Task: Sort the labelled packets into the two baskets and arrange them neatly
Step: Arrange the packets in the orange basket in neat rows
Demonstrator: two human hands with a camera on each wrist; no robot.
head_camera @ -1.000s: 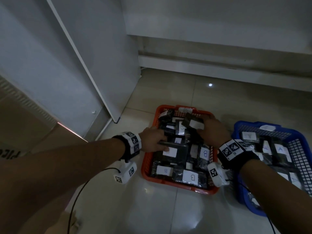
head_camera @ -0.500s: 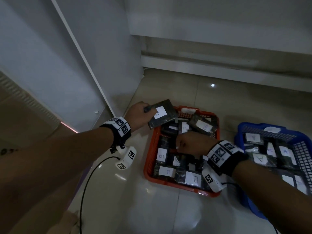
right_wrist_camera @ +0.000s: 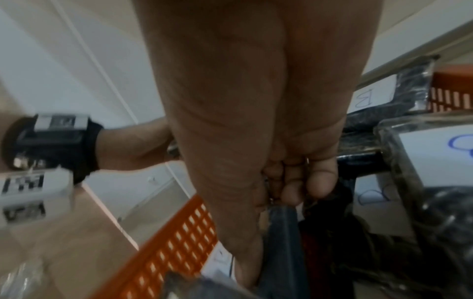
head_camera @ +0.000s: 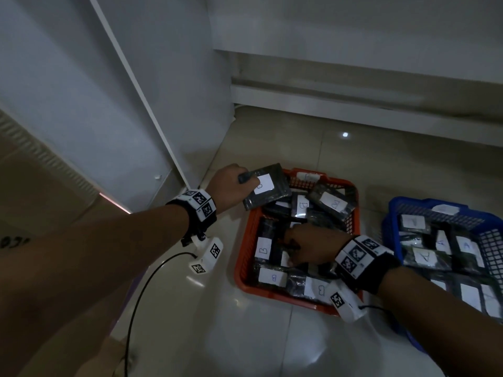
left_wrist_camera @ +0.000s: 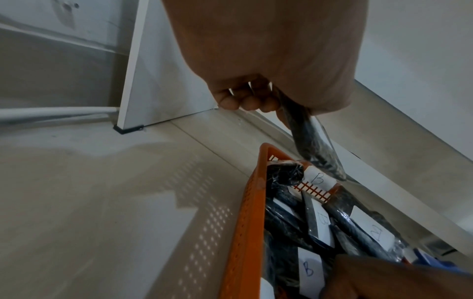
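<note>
Fingers of the left hand (head_camera: 231, 183) curl around a dark labelled packet (head_camera: 268, 186), held above the orange basket's (head_camera: 245, 240) far-left corner. Inside that basket, the right hand (head_camera: 313, 246) grips another packet (right_wrist_camera: 281, 238).

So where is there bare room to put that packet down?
Bare floor in front of the orange basket, and left of it by the white panel. The orange basket and blue basket are crowded with packets.

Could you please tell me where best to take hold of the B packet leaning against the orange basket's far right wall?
Probably by its raised upper edge, from above: the B packet lies tilted on the others against the orange basket wall, so that edge is free. Pinch beside the label.
</note>
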